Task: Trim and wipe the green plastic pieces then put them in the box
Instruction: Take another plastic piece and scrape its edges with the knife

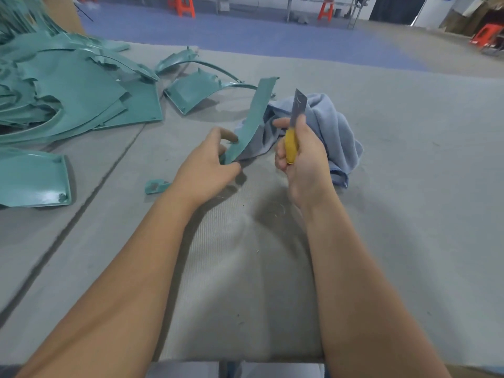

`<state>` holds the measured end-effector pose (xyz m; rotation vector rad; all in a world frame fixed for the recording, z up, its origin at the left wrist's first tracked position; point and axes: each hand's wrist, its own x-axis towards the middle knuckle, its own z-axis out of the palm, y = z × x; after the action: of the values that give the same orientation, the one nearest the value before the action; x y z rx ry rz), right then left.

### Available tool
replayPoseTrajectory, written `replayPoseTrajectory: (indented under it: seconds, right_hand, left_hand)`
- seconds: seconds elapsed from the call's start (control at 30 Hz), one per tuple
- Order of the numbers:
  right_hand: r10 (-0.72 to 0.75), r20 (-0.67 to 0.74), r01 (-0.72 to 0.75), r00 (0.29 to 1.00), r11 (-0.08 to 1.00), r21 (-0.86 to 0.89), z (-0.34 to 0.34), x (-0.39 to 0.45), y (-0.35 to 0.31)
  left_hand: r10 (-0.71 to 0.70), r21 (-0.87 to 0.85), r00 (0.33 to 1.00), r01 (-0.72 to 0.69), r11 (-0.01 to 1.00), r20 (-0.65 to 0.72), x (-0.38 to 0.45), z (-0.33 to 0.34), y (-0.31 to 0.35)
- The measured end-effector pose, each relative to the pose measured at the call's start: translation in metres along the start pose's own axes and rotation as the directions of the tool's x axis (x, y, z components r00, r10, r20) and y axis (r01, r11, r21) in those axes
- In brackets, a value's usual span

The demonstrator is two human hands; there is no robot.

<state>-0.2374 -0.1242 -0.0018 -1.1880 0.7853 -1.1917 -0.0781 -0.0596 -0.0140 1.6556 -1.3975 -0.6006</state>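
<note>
My left hand (207,166) grips the near end of a long curved green plastic strip (255,115), which rises up and away over the table. My right hand (301,156) holds a utility knife (293,126) by its yellow handle, with the grey blade pointing upward just right of the strip. The blade does not touch the strip. A crumpled blue cloth (330,126) lies on the table behind both hands. A large heap of green plastic pieces (73,88) covers the left side of the table. No box is in view.
A grey felt-covered table (409,186) carries everything. One flat green panel (32,181) lies at the near left, a small green scrap (155,185) beside my left wrist. Two curved green pieces (196,88) sit beyond the strip. Orange stools stand on the floor behind.
</note>
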Motion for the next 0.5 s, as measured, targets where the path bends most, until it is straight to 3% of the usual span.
replayPoseTrajectory:
  seconds: [0.07, 0.2, 0.3, 0.37, 0.5]
  right_hand:
    - [-0.016, 0.010, 0.017, 1.000, 0.999, -0.052, 0.006, 0.001, 0.002]
    - [-0.155, 0.071, 0.170, 0.985, 0.931, -0.323, 0.018, 0.000, 0.011]
    - [-0.184, 0.053, 0.191, 0.982, 0.930, -0.315, 0.028, 0.001, 0.009]
    - [-0.201, 0.021, 0.192, 0.979, 0.897, -0.398, 0.032, 0.000, 0.008]
    - [-0.283, 0.031, 0.266, 0.959, 0.850, -0.454, 0.036, -0.005, 0.005]
  left_hand:
    - [0.075, 0.062, 0.997, -0.073, 0.995, -0.034, 0.001, 0.003, -0.001]
    - [0.196, 0.188, 0.978, -0.180, 0.966, -0.067, -0.002, 0.004, -0.002]
    - [0.265, 0.228, 0.963, -0.247, 0.942, -0.053, -0.003, 0.000, -0.005]
    - [0.297, 0.269, 0.954, -0.276, 0.923, -0.040, -0.005, -0.001, -0.006]
    - [0.264, 0.445, 0.964, -0.230, 0.865, -0.016, -0.005, -0.013, -0.007]
